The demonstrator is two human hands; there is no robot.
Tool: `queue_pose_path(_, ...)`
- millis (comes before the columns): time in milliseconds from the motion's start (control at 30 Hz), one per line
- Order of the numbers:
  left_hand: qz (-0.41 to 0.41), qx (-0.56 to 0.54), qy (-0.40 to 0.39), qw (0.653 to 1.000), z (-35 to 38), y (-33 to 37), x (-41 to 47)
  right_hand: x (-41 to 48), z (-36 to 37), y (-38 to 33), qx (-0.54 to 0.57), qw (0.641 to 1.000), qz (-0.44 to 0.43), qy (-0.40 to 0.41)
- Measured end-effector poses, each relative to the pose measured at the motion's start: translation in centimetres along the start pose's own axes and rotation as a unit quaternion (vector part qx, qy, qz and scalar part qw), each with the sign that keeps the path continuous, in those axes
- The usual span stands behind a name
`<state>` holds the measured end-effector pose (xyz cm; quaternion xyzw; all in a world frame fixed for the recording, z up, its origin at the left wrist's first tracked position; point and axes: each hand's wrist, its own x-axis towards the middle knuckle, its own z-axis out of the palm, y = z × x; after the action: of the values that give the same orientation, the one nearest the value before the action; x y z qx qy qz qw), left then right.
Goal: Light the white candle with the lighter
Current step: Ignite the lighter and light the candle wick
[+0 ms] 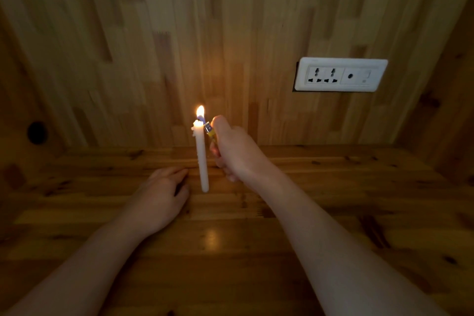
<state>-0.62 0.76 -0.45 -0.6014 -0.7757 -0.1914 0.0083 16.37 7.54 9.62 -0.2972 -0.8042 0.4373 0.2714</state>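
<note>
White wax candle stands upright on the wooden table, a flame at its tip. Right hand is clamped on the yellow lighter, touching the candle top. Left hand rests beside the base, fingers loosely together, empty. Judged lit; lighter withdrawal remains.

candle: white candle upright on wooden table, wax drips near top
flame: flame at the wick, blue at base
lighter: yellow lighter, metal head tilted to the wick, just beside candle top
right hand: right hand wrapped on lighter, thumb on top
left hand: left hand flat on table, palm down, just left of candle base, holding nothing
wall: wood panel, white socket plate with 2 outlets, dark round hole at left
</note>
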Motion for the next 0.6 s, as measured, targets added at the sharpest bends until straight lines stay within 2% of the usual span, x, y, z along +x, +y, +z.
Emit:
queue_pose_path(233,-0.002,0.004,0.002,1.0,0.0,0.04,0.1,0.24,-0.08,0.29,0.025,0.999,0.023,0.009)
queue_pose_path(433,-0.003,0.001,0.0,1.0,-0.03,0.08,0.08,0.07,0.19,-0.08,-0.008,1.0,0.004,0.007)
queue_pose_path(600,-0.005,0.003,-0.003,1.0,-0.09,0.18,0.08,0.12,0.16,0.0,0.007,1.0,0.018,0.017)
